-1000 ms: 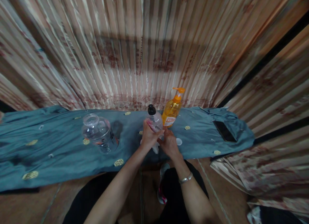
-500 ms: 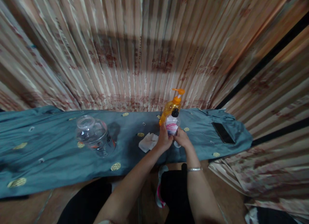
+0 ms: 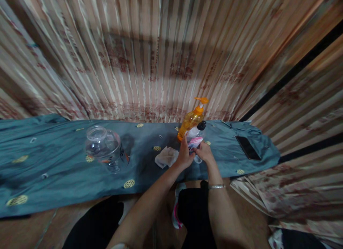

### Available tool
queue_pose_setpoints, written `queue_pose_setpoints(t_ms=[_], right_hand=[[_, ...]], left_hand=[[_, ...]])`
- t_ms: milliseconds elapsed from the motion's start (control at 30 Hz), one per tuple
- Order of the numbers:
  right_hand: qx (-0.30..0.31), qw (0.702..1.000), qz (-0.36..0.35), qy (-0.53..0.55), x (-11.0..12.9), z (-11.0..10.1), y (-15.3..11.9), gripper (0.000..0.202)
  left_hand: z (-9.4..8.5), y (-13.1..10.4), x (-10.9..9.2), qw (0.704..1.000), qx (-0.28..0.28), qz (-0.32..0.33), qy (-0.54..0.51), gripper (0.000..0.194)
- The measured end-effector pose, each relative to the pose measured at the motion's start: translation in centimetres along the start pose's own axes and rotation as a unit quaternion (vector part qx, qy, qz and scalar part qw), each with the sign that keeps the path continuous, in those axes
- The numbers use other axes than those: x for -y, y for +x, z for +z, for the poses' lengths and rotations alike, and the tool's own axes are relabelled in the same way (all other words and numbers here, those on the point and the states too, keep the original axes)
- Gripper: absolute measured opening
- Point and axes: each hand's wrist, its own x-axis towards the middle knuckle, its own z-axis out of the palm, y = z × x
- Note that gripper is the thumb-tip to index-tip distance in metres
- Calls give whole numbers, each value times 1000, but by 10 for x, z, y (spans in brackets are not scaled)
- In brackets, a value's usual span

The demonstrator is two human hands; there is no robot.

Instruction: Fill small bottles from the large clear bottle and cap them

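Note:
Between my hands is a small clear bottle (image 3: pixel 196 138) with a black top and a pink-and-white label, tilted to the right. My left hand (image 3: pixel 184 156) is wrapped round its left side, thumb up along the label. My right hand (image 3: pixel 205 152) has its fingers closed at the bottle's lower right. Just behind stands a pump bottle (image 3: pixel 191 122) of yellow liquid with an orange pump head. A crumpled white tissue (image 3: pixel 166 157) lies left of my left hand. Under my right hand a small round clear piece (image 3: pixel 198 159) shows in part.
A large clear plastic jug (image 3: pixel 105 147) stands to the left on the teal cloth (image 3: pixel 144 170) with yellow pineapple prints. A black phone (image 3: pixel 248 148) lies at the right. Pleated curtains (image 3: pixel 134 56) hang behind, with a dark pole (image 3: pixel 289 70) at the right.
The small bottle in my hands has tipped further to the right, its black top moving right. My right hand has shifted slightly. The other things stay where they were.

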Motion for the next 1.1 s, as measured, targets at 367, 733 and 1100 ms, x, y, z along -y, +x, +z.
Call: queue_pose_setpoints(t_ms=[367,733,1100], right_hand=[[8,1000,-5,-9,3,-1,-8,39],[28,996,25,-78,-1,-5,-53,39],[25,999,-9,-32,39,-12,-92,19]], left_hand=[[-9,-6,-1,1000,-9,-13,16,49],[-102,-74,-58,992,-26,5,123,55],[-169,-131,-124,959,-70,108,254,70]])
